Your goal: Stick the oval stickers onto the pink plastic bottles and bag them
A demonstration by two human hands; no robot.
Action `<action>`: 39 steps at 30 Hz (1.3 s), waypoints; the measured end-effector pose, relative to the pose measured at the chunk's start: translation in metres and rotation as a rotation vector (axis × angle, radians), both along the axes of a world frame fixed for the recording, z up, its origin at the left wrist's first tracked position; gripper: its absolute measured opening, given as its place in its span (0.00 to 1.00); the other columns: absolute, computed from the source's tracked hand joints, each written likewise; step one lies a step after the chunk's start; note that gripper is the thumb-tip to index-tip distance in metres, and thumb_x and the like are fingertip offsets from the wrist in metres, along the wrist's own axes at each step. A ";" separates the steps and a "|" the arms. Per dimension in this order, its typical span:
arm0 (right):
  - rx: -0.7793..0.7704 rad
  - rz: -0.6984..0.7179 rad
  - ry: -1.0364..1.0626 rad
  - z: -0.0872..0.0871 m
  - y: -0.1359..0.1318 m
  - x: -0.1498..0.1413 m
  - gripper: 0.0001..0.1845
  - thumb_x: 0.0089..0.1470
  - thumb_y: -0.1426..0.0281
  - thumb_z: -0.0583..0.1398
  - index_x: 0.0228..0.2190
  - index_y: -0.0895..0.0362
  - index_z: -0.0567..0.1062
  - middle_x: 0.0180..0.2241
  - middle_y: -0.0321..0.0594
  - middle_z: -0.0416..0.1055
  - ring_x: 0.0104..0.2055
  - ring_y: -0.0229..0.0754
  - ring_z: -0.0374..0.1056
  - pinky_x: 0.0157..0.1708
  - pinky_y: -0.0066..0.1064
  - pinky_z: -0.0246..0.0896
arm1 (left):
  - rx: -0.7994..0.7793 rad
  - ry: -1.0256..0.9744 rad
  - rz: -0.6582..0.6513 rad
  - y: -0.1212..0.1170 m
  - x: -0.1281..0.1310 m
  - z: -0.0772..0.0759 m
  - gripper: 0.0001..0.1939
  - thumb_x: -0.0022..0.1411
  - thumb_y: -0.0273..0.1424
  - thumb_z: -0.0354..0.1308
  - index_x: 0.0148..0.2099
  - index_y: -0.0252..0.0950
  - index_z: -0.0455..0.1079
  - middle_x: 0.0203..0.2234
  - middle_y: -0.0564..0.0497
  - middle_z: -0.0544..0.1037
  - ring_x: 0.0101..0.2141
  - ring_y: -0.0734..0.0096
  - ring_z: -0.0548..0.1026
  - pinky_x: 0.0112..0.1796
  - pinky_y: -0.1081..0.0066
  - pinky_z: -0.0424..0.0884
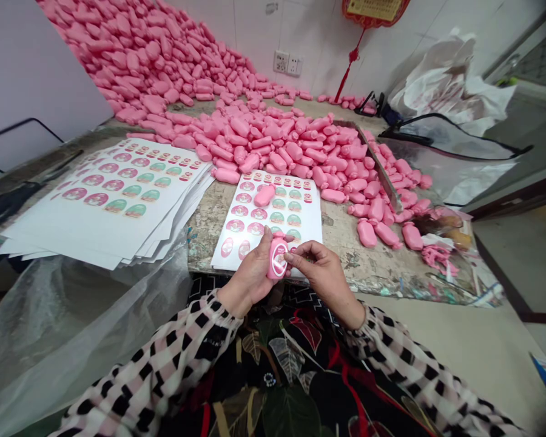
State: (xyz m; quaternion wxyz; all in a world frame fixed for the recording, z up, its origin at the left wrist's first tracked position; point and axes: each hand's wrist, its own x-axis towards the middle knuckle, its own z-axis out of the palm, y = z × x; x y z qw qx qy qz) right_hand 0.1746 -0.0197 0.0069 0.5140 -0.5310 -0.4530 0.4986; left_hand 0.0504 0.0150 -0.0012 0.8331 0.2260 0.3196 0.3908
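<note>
My left hand (251,271) is closed around a small pink plastic bottle (272,273), held upright just past the table's front edge. An oval pink-and-white sticker (279,260) lies against the bottle's face. From the right, my right hand (323,271) pinches at the sticker's edge with thumb and forefinger; its other fingers are curled. Beneath and behind both hands is a sticker sheet (227,246) with rows of pink and green labels. One loose pink bottle (264,195) rests on that sheet.
A great heap of pink bottles (255,136) spreads across the table's back and up the left corner. To the left lies a stack of sticker sheets (86,227) over clear plastic (131,315). A wooden strip (382,170) crosses the bottles at right, near a clear bag (455,158).
</note>
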 end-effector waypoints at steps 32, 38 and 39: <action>0.110 -0.002 -0.646 0.000 -0.013 0.016 0.11 0.50 0.59 0.59 0.30 0.53 0.74 0.31 0.37 0.73 0.32 0.40 0.66 0.33 0.31 0.56 | 0.147 0.163 -0.467 0.000 -0.025 0.003 0.28 0.47 0.27 0.64 0.48 0.40 0.56 0.27 0.53 0.72 0.23 0.72 0.74 0.24 0.71 0.72; 0.018 -0.092 -0.503 0.007 -0.002 0.032 0.15 0.43 0.57 0.64 0.29 0.53 0.73 0.23 0.33 0.68 0.25 0.36 0.61 0.25 0.28 0.53 | 0.115 0.109 -0.476 -0.002 -0.024 0.003 0.22 0.52 0.27 0.59 0.46 0.39 0.51 0.28 0.49 0.75 0.23 0.70 0.75 0.26 0.68 0.73; -0.028 -0.073 -0.393 0.006 0.000 0.029 0.16 0.40 0.57 0.65 0.30 0.54 0.72 0.22 0.31 0.67 0.23 0.35 0.59 0.24 0.27 0.53 | 0.110 0.110 -0.476 -0.002 -0.022 0.003 0.23 0.52 0.27 0.59 0.45 0.39 0.50 0.27 0.50 0.74 0.23 0.70 0.75 0.26 0.68 0.73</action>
